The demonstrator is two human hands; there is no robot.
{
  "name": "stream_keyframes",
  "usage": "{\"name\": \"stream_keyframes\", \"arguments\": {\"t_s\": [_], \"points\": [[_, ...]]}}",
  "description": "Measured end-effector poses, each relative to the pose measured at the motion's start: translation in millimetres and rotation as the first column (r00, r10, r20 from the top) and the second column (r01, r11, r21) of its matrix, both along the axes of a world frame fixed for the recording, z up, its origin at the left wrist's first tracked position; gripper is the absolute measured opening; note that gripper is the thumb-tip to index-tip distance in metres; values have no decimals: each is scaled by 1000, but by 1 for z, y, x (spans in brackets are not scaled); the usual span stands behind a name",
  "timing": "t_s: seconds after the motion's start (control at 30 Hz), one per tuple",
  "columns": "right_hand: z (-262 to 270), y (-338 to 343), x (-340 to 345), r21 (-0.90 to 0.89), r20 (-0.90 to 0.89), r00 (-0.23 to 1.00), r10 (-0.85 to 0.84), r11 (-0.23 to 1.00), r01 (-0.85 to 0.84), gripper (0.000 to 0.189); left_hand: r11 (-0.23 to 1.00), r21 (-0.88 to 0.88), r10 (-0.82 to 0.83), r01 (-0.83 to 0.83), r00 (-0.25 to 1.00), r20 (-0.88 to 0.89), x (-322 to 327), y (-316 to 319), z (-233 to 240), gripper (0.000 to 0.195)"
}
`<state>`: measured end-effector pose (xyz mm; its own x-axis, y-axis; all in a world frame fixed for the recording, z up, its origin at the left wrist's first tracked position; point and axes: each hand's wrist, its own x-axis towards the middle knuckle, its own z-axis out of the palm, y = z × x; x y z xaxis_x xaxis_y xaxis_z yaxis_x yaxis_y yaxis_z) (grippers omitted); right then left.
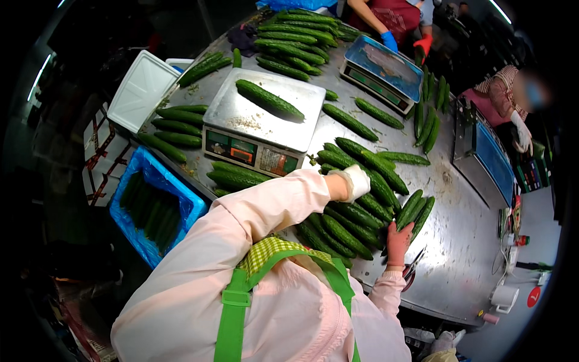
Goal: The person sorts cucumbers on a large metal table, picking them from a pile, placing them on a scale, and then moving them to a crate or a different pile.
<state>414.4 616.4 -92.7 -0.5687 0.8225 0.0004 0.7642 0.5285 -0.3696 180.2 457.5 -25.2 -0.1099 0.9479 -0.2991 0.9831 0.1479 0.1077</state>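
Observation:
My left hand [357,183], in a white glove, reaches over the heap of cucumbers [346,228] before me. Its fingers are turned away, so whether they grasp one is hidden. A salmon-pink glove covers my right hand [399,242], which has its fingers about the near ends of a few cucumbers [414,210] at the heap's right side. Just beyond my left forearm stands a weighing scale [280,131] with a single cucumber [270,100] lying across its metal pan. Scissors [414,268] with dark red handles lie beside my right wrist.
Left of the steel table [452,253] sits a blue-lined crate [158,181] of cucumbers, near a white foam box lid [142,90]. More cucumbers [294,43] are stacked at the far end. Two co-workers stand across by a blue-topped scale [384,68] and another scale [486,154].

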Motion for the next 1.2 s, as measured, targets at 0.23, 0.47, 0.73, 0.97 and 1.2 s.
{"name": "stream_keyframes", "arguments": {"t_s": [0.23,0.47,0.73,0.97,1.2], "points": [[-6,16,23,-24,-281,957,-76,997,73,81,963,267,-19,-26,986,164,-10,-20,25,34],[101,-15,-22,-286,-560,823,93,911,-297,73,609,-242,88,-756,-239,967,-31,-141,64,44],[174,-104,-141,-664,-719,670,-185,-103,-741,70,409,-327,-576,-852,-519,632,-17,-163,62,44],[177,-173,-251,-731,-682,710,177,-118,-673,43,-26,-345,-685,-938,-234,690,-61,-185,54,30],[152,-194,-353,-700,-667,532,521,-192,-688,47,-204,-383,-720,-901,-127,682,-109,-198,27,38]]}}
